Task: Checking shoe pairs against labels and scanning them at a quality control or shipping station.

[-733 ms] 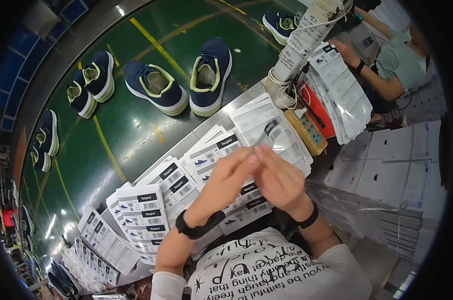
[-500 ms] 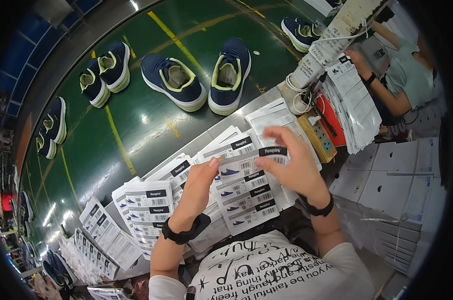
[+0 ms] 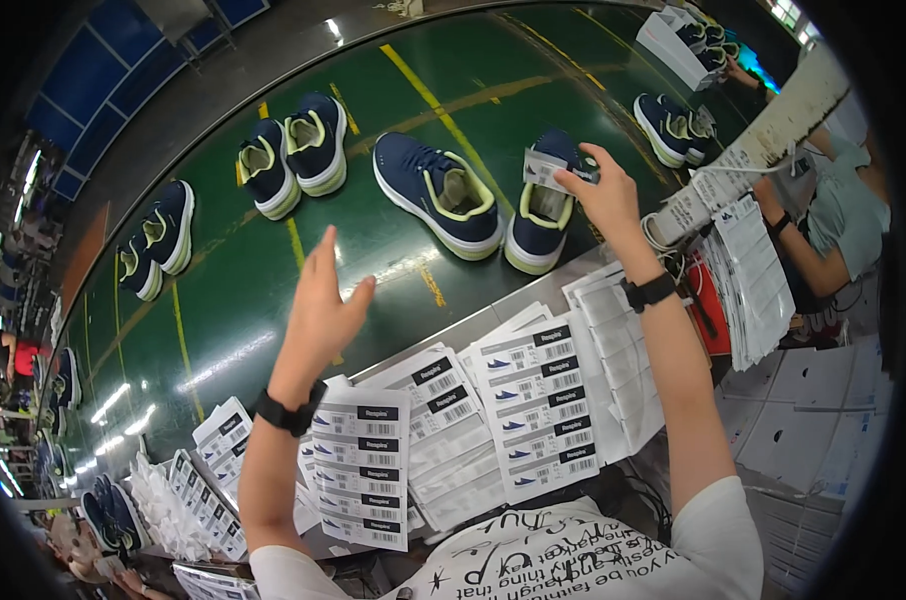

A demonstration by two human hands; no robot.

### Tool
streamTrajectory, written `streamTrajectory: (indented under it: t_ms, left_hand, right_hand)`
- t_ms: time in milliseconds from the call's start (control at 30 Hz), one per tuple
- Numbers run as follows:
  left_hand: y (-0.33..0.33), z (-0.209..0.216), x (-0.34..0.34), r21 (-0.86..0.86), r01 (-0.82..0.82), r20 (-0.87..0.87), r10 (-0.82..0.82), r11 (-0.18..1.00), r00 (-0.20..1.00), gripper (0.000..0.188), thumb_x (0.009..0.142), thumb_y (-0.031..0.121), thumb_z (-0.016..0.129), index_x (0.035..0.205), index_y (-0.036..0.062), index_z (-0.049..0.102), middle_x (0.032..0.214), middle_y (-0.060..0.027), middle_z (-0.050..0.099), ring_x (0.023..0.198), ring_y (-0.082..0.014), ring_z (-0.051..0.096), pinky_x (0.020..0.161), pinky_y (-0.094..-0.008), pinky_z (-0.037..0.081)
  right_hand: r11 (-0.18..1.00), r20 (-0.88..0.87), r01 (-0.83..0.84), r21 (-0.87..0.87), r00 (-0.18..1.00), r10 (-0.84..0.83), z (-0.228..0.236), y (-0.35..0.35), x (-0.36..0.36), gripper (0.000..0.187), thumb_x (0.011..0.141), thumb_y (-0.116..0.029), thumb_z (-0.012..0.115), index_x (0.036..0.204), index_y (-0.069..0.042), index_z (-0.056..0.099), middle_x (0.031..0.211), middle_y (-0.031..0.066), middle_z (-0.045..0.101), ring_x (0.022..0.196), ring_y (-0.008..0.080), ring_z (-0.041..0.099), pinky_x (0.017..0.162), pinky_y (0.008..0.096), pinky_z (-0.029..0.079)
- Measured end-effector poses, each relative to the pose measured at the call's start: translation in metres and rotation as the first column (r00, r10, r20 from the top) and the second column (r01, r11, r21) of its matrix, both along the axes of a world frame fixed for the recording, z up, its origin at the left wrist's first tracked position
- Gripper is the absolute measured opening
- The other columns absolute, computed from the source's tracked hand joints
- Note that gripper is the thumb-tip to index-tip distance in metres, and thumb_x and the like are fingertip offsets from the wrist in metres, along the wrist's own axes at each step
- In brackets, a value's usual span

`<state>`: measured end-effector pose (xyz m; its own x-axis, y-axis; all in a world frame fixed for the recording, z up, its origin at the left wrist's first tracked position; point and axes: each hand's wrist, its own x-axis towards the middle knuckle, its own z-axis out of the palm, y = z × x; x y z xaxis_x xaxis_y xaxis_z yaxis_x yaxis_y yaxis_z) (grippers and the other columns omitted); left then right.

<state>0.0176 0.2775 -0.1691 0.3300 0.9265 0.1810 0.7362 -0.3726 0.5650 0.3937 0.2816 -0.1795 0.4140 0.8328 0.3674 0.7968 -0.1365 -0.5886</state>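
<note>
My right hand (image 3: 611,200) reaches out over the near pair of navy sneakers. Pinched between its fingers is a small white label (image 3: 544,170), held over the right sneaker (image 3: 536,244) and hiding part of its tongue and laces. I cannot tell whether the label touches the shoe. Beside it stands the left sneaker (image 3: 405,185), with a lime-green lining and white sole. My left hand (image 3: 323,312) hovers over the green belt, fingers stretched out and nothing in it. Printed label sheets (image 3: 538,405) lie on stacks in front of me.
More navy sneaker pairs stand on the green belt (image 3: 373,285), to the left (image 3: 298,150) and far right (image 3: 665,130). A pale post (image 3: 763,140) with cables rises at the right. A co-worker's arm (image 3: 808,255) is beside a paper stack (image 3: 753,290); white boxes (image 3: 773,440) sit below.
My right hand has moved from the label sheet out to the right sneaker, carrying a label. My left hand has let go of the sheet and moved over the belt. The view has shifted.
</note>
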Motion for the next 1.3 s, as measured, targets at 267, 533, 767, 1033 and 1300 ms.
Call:
streamTrajectory:
  t_ms: [267,533,767,1033,1300]
  left_hand:
    - [0.161,-0.018,-0.044,0.326,-0.271,-0.427,0.397,0.906,0.813,0.086,0.075,0.037,0.07,0.144,0.0351,0.02,0.141,-0.0408,0.011,0.133,-0.0566,0.009,0.094,-0.0694,0.028]
    - [0.233,-0.009,-0.066,0.052,-0.174,-0.465,0.178,0.983,0.867,0.07,0.064,0.044,0.071,0.127,0.0158,0.055,0.118,-0.0179,0.06,0.11,-0.0345,0.057,0.09,-0.0525,0.043]
    - [0.101,0.028,-0.108,0.008,-0.128,-0.705,0.096,0.992,0.703,0.057,0.066,0.032,0.07,0.114,0.0041,0.059,0.098,-0.0225,0.063,0.093,-0.0371,0.061,0.08,-0.0438,0.049]
    - [-0.053,0.096,0.005,-0.214,0.464,-0.278,-0.509,0.86,0.815,0.043,0.075,0.013,0.068,0.115,0.0004,0.056,0.105,-0.0185,0.06,0.097,-0.0347,0.057,0.084,-0.0398,0.046]
    - [-0.132,0.004,0.165,0.041,0.887,-0.244,-0.856,0.46,0.456,0.048,0.064,0.002,0.065,0.111,-0.0022,0.053,0.131,-0.0254,0.042,0.122,-0.0422,0.04,0.093,-0.0476,0.042]
  right_hand:
    - [0.907,-0.732,-0.323,-0.271,0.681,0.024,-0.025,-0.015,-0.002,0.089,0.074,-0.014,0.071,0.139,0.008,0.015,0.121,0.0166,0.055,0.1,0.0224,0.058,0.079,0.0328,0.049]
    - [0.954,-0.468,-0.175,-0.245,0.883,0.042,0.006,-0.017,-0.022,0.062,0.082,-0.025,0.068,0.131,0.002,0.041,0.125,0.0197,0.055,0.106,0.0256,0.059,0.086,0.0325,0.049]
    - [0.86,0.166,-0.128,-0.493,0.957,0.238,0.033,-0.21,-0.041,0.049,0.078,-0.028,0.068,0.113,0.005,0.055,0.099,0.0243,0.063,0.085,0.0353,0.064,0.074,0.0385,0.052]
    - [0.865,0.209,0.054,-0.499,0.976,0.059,-0.014,-0.256,-0.037,0.034,0.077,-0.008,0.059,0.107,0.006,0.052,0.079,0.0244,0.062,0.066,0.0368,0.063,0.057,0.0406,0.052]
    - [0.986,-0.003,0.106,-0.129,0.994,-0.107,0.023,-0.267,-0.005,0.021,0.075,0.0,0.054,0.095,0.005,0.056,0.061,0.0205,0.056,0.048,0.0277,0.056,0.047,0.0332,0.044]
